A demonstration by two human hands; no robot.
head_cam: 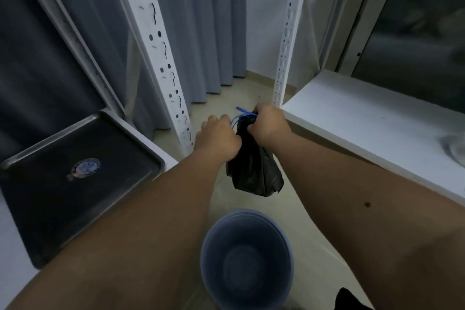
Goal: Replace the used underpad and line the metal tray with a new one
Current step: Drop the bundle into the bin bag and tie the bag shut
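Status: the shallow rectangular stainless-steel tray sits bare on the white shelf at my left, a round sticker on its dark, dull floor. No underpad lies in it, so I judge removal complete and lining not yet begun. No fresh pad is in view.

Both my hands are engaged at the neck of a small black plastic bag, held over the floor between two racks. My left hand is curled at the bag's neck beside the blue drawstring; my right hand grips the gathered top where the string is. I take this to be tying off the waste, presumably the used pad, though the contents cannot be seen.

Materials: the bag is thin, crinkled film, hanging in a limp wedge. Below it stands a round blue plastic bucket, smooth-walled, nothing visible inside. The perforated white steel uprights are scuffed; the white shelf board at my right is matt. Grey pleated curtains hang behind.

Outstanding: dispose of bag, fetch pad, line tray.
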